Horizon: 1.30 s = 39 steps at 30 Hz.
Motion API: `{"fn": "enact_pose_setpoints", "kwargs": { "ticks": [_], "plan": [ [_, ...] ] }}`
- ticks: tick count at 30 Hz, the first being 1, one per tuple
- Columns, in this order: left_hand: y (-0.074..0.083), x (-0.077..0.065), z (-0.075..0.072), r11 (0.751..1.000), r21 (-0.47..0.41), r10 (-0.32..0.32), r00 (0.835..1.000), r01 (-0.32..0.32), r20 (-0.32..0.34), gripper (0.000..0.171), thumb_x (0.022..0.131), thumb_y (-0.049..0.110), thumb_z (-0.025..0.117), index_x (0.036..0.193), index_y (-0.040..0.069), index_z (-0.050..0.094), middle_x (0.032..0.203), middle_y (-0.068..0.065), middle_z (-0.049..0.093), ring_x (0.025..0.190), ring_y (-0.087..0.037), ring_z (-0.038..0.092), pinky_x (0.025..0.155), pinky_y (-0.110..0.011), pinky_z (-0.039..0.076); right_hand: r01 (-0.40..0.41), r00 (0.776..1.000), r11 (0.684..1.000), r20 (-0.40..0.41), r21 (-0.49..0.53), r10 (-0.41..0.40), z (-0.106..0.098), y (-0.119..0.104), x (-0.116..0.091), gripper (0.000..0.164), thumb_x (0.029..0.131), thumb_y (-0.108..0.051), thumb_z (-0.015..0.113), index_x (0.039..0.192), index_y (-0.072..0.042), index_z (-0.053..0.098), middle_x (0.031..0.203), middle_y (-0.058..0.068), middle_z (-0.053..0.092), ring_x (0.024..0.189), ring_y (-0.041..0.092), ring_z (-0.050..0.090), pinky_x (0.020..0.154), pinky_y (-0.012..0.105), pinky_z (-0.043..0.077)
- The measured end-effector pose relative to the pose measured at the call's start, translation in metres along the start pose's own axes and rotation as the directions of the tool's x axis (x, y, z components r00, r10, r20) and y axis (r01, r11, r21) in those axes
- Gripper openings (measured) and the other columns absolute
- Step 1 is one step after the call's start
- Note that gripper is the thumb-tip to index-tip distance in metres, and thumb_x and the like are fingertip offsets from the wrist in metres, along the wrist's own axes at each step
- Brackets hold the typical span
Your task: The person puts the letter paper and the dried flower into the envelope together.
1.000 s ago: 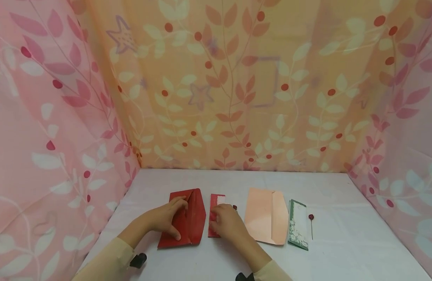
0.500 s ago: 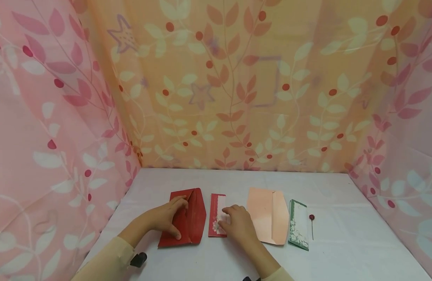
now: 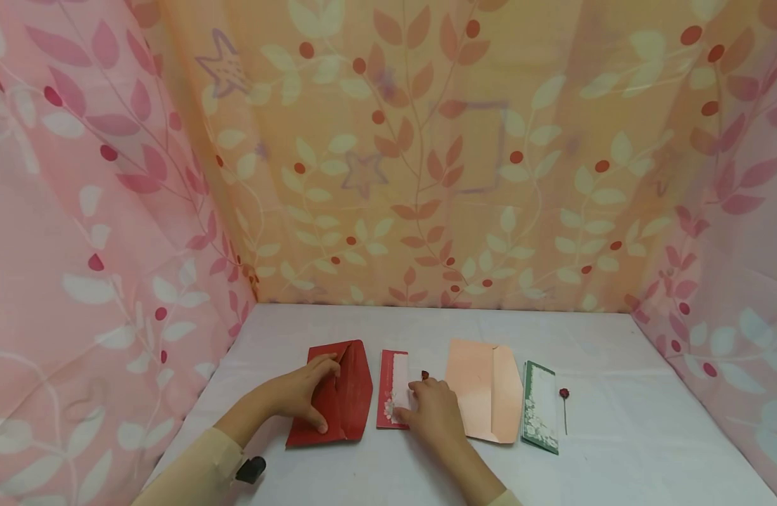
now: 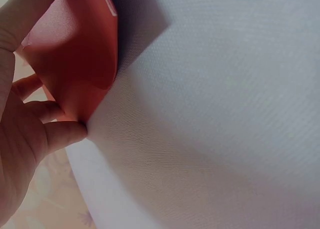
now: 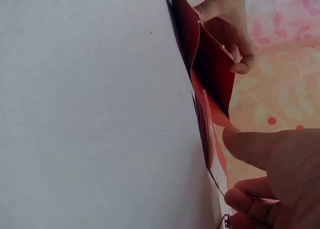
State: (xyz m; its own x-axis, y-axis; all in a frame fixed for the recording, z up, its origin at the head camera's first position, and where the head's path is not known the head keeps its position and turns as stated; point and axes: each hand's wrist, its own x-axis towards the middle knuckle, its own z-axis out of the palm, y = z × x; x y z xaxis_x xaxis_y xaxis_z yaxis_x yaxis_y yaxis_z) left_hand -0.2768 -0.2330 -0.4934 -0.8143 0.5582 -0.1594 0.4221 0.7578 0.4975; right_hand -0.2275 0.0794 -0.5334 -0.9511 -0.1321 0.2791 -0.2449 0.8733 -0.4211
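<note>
My left hand (image 3: pixel 300 395) grips a red envelope (image 3: pixel 358 393), thumb at the near part and fingers at the far part. In the right wrist view the envelope (image 5: pixel 214 71) gapes at its mouth. Just right of it lies a folded red card (image 3: pixel 386 385) with a white panel and flowers. My right hand (image 3: pixel 435 416) is low over the card's right edge, thumb apart from the fingers. A small dark red rose head (image 3: pixel 425 375) shows beyond its fingers. Its thin stem (image 5: pixel 216 183) runs by the fingertips in the right wrist view; whether they touch it, I cannot tell.
Right of my right hand lies a peach envelope (image 3: pixel 477 383). Beyond it are a green-bordered floral card (image 3: pixel 540 407) and a second rose (image 3: pixel 565 395). A white cloth (image 3: pixel 591 478) covers the table, with patterned curtains (image 3: pixel 426 176) behind and at both sides.
My right hand has shifted right from over the red card to its right edge, so more of the card shows. The left hand and the red envelope stay put.
</note>
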Motion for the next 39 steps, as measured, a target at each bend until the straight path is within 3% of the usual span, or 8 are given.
{"fn": "enact_pose_setpoints", "kwargs": {
  "ticks": [12,21,27,31,34,39],
  "plan": [
    [-0.003,0.001,0.001,1.0,0.01,0.003,1.0,-0.003,-0.004,0.093,0.063,0.056,0.093,0.136,0.027,0.043,0.166,-0.003,0.023,0.143,-0.03,0.036,0.092,-0.046,0.06,-0.057,0.998,0.994,0.018,-0.092,0.059,0.013,-0.002,-0.003,0.059,0.068,-0.054,0.089,0.103,-0.009,0.076,0.095,0.008,0.065,0.084,0.024,0.054,0.071,0.04,0.039],
    [-0.002,0.001,0.0,1.0,-0.007,0.01,1.0,-0.01,0.001,0.091,0.064,0.054,0.094,0.135,0.025,0.044,0.166,-0.007,0.022,0.144,-0.034,0.035,0.094,-0.049,0.058,-0.096,0.994,0.995,0.044,-0.016,0.097,0.006,-0.008,-0.002,0.049,0.067,-0.042,0.093,0.096,-0.007,0.076,0.076,0.003,0.059,0.073,0.021,0.052,0.065,0.038,0.038],
    [-0.002,0.001,0.0,1.0,-0.002,0.005,1.0,-0.005,0.001,0.09,0.064,0.054,0.094,0.134,0.026,0.044,0.166,-0.008,0.023,0.145,-0.034,0.034,0.096,-0.05,0.057,-0.128,0.992,0.991,0.023,0.033,0.128,0.004,-0.01,-0.004,0.046,0.066,-0.033,0.093,0.1,-0.006,0.076,0.074,0.002,0.058,0.071,0.021,0.052,0.064,0.039,0.039],
    [-0.003,0.001,0.001,1.0,0.004,0.013,1.0,-0.013,-0.001,0.092,0.063,0.056,0.093,0.135,0.025,0.044,0.166,-0.008,0.023,0.144,-0.034,0.036,0.098,-0.051,0.056,-0.157,0.988,0.986,0.022,0.051,0.156,0.005,-0.01,-0.005,0.035,0.071,-0.038,0.088,0.086,-0.009,0.073,0.07,0.001,0.054,0.069,0.02,0.05,0.064,0.04,0.038],
    [-0.004,0.001,0.003,1.0,0.012,0.015,1.0,-0.015,-0.003,0.093,0.063,0.057,0.093,0.135,0.026,0.044,0.167,-0.008,0.023,0.143,-0.033,0.037,0.098,-0.052,0.056,-0.173,0.985,0.985,0.008,0.026,0.173,0.009,-0.011,-0.006,0.039,0.069,-0.044,0.088,0.082,-0.012,0.071,0.069,0.001,0.053,0.069,0.02,0.051,0.064,0.041,0.039],
    [-0.007,0.002,0.003,1.0,0.011,0.01,1.0,-0.01,0.002,0.092,0.063,0.058,0.093,0.134,0.028,0.044,0.166,-0.005,0.023,0.144,-0.032,0.036,0.096,-0.05,0.058,-0.197,0.98,0.98,-0.019,-0.004,0.197,0.012,-0.013,-0.006,0.048,0.063,-0.044,0.094,0.09,-0.01,0.073,0.071,0.002,0.057,0.071,0.023,0.055,0.064,0.042,0.038]
  ]
}}
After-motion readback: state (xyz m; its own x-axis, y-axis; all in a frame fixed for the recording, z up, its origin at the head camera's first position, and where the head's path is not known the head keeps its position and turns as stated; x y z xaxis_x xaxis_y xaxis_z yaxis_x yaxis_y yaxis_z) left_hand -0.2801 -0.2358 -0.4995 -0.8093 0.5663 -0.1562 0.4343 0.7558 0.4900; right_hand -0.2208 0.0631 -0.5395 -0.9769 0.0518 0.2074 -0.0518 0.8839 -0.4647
